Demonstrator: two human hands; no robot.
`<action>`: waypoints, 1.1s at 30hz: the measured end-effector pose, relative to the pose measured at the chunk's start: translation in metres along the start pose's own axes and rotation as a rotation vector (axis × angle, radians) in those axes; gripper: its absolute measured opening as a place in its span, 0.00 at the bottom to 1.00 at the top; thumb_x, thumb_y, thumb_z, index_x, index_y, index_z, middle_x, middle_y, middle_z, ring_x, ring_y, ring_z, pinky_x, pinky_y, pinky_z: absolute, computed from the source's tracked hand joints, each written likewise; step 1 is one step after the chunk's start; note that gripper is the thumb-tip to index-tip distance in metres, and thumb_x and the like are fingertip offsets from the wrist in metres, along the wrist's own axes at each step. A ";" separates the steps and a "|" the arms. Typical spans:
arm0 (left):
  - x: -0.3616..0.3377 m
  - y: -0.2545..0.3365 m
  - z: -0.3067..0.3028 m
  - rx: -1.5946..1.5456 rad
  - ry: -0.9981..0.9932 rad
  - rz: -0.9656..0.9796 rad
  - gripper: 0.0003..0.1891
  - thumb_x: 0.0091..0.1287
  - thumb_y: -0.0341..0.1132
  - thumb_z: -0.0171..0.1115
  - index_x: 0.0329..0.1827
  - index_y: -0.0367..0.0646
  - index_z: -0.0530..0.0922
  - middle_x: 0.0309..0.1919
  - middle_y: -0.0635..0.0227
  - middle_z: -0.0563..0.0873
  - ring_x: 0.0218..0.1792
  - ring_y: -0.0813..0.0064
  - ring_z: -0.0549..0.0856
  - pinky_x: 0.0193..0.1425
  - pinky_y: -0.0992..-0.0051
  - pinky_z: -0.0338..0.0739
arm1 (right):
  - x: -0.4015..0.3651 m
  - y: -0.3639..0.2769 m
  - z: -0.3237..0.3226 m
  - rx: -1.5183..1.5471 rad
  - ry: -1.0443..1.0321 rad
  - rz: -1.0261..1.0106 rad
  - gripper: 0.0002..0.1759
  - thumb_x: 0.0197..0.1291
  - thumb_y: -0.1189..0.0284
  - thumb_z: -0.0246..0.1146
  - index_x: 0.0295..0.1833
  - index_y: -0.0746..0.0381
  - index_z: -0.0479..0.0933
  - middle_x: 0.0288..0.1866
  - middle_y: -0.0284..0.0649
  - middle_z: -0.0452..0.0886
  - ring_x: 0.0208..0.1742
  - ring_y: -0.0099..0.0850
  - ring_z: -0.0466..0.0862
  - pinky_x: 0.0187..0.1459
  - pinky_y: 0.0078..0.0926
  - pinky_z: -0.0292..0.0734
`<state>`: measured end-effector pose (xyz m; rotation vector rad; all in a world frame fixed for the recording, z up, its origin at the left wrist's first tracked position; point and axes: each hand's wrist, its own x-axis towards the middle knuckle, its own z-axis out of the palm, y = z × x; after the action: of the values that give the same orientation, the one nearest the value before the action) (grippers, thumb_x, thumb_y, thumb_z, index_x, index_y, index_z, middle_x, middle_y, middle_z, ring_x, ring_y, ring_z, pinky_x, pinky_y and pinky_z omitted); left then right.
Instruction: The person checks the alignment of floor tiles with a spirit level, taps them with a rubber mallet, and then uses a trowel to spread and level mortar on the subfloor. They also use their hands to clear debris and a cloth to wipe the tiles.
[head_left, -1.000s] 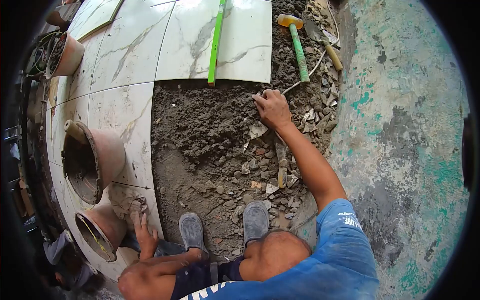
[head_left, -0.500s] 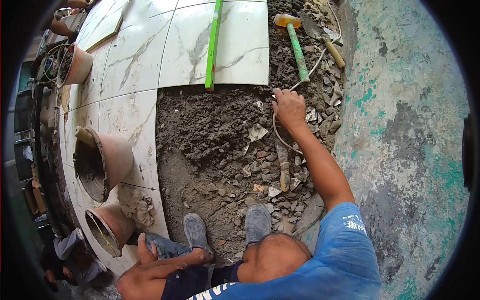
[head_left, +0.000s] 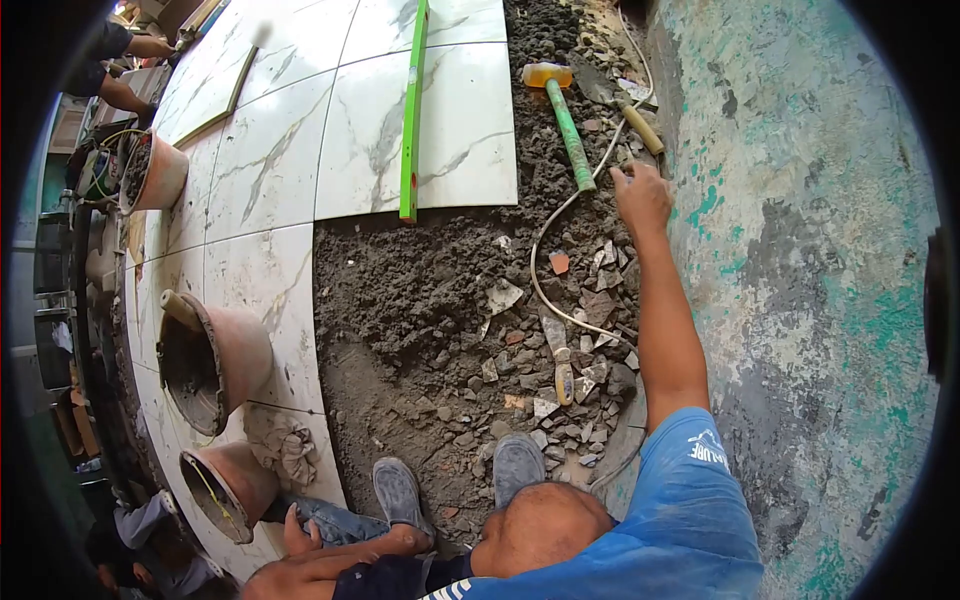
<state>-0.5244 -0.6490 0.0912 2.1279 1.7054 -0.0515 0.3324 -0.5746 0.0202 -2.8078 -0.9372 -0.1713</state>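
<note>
My right hand [head_left: 643, 198] is stretched out over the rubble beside the wall, its fingers curled and pressed together. Whatever it may hold is too small to make out. Just left of it lies a mallet [head_left: 570, 130] with a green handle and an amber head. A pale cable [head_left: 540, 240] curves past the mallet and a scraper [head_left: 562, 372] on the broken pieces. My left hand [head_left: 302, 530] shows partly at the lower left by my bent leg, with fingers apart and nothing seen in them.
A green level [head_left: 412, 120] lies on marbled tiles [head_left: 270, 130]. Buckets [head_left: 238, 355] [head_left: 245, 475] [head_left: 165, 175] and a crumpled cloth [head_left: 280, 445] stand or lie at the left. Grey mortar [head_left: 410, 270] borders the tiles. A worn wall [head_left: 790, 260] rises at right. Another person's arms [head_left: 125, 95] show at upper left.
My right hand has moved right, away from the cable and towards the wall. A reddish fragment now shows in the rubble near where it was. The view has shifted slightly.
</note>
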 end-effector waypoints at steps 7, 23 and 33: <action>-0.017 -0.015 -0.009 -0.075 -0.088 -0.271 0.34 0.60 0.34 0.68 0.70 0.42 0.68 0.57 0.44 0.77 0.46 0.55 0.83 0.50 0.62 0.79 | 0.073 0.001 0.059 -0.025 0.140 0.100 0.31 0.68 0.51 0.57 0.69 0.57 0.66 0.69 0.50 0.69 0.71 0.48 0.66 0.68 0.47 0.66; -0.172 0.052 -0.027 0.310 0.224 -0.459 0.36 0.58 0.37 0.70 0.71 0.46 0.67 0.61 0.46 0.75 0.49 0.54 0.82 0.53 0.60 0.78 | 0.098 0.036 0.086 0.161 -0.130 0.309 0.30 0.58 0.57 0.63 0.61 0.61 0.70 0.56 0.53 0.81 0.55 0.53 0.82 0.55 0.50 0.77; -0.132 0.020 0.046 0.381 0.328 -0.399 0.37 0.57 0.38 0.71 0.72 0.48 0.67 0.63 0.47 0.73 0.51 0.53 0.81 0.54 0.59 0.77 | -0.136 -0.100 -0.048 1.234 -0.595 -0.061 0.20 0.65 0.64 0.65 0.57 0.60 0.69 0.33 0.35 0.76 0.28 0.23 0.76 0.30 0.19 0.76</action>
<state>-0.5280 -0.7901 0.0921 2.0972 2.4670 -0.1602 0.1617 -0.5849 0.0575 -1.6485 -0.7851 0.9397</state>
